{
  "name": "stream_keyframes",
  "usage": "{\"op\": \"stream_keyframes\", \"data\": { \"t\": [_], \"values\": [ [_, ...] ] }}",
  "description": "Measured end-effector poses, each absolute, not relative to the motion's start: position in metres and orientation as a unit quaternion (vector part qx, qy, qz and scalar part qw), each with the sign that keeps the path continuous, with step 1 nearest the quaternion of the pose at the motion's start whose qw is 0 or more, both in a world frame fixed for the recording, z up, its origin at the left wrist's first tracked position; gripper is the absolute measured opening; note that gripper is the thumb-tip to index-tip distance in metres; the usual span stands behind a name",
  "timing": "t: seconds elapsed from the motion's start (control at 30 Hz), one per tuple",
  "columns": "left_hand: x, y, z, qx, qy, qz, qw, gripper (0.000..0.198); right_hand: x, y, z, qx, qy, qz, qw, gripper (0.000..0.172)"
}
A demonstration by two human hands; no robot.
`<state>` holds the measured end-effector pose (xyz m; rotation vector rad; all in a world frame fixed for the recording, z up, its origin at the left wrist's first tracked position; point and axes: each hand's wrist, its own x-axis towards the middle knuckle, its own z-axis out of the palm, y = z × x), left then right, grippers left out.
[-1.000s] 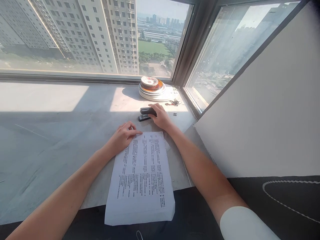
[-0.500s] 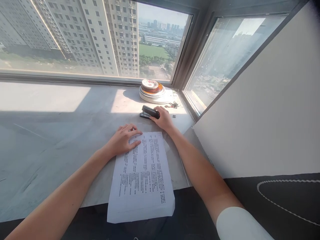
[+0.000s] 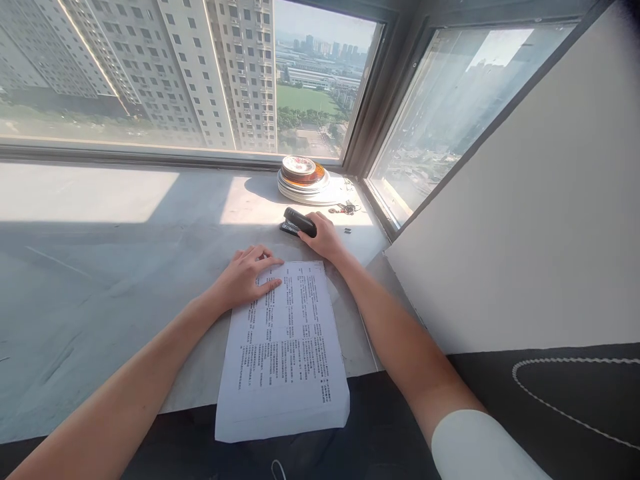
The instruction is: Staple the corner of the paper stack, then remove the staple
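A black stapler [image 3: 299,223] lies on the grey stone sill, its jaws parted toward the left. My right hand [image 3: 324,237] is wrapped round its back end. Printed paper [image 3: 293,347] lies nearer me, its lower end hanging past the sill's front edge; whether it is one sheet or several I cannot tell. My left hand [image 3: 250,273] rests on the paper's upper left corner, fingers spread and pressing it flat. The stapler is beyond the paper's far edge, apart from it.
Stacked plates [image 3: 303,181] stand in the window corner. Beside them are a small dark tangle of cord or keys [image 3: 345,209] and small dark pieces, perhaps staples [image 3: 347,231]. A white wall [image 3: 525,220] closes off the right side. The stone sill [image 3: 100,300] stretches left.
The stapler's front has tilted slightly in my right hand, its top a little higher. My left hand and the paper stay in place; the view has shifted slightly.
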<state>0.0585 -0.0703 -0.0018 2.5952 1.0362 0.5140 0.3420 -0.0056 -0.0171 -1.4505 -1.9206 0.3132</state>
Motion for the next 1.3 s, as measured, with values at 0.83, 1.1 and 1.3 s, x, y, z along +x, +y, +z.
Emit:
{"op": "stream_keyframes", "data": {
  "t": [0.83, 1.1, 1.3],
  "values": [
    [0.0587, -0.0707, -0.0002, 0.893, 0.377, 0.173, 0.175, 0.038, 0.3412, -0.0024, -0.0197, -0.574, -0.740, 0.123, 0.329, 0.019],
    [0.0544, -0.0653, -0.0049, 0.862, 0.397, 0.263, 0.173, 0.032, 0.3402, -0.0069, -0.0139, -0.581, -0.736, 0.139, 0.317, 0.019],
    [0.0530, -0.0634, -0.0078, 0.855, 0.413, 0.274, 0.153, 0.027, 0.3406, -0.0058, -0.0146, -0.578, -0.738, 0.146, 0.315, 0.019]
  ]
}}
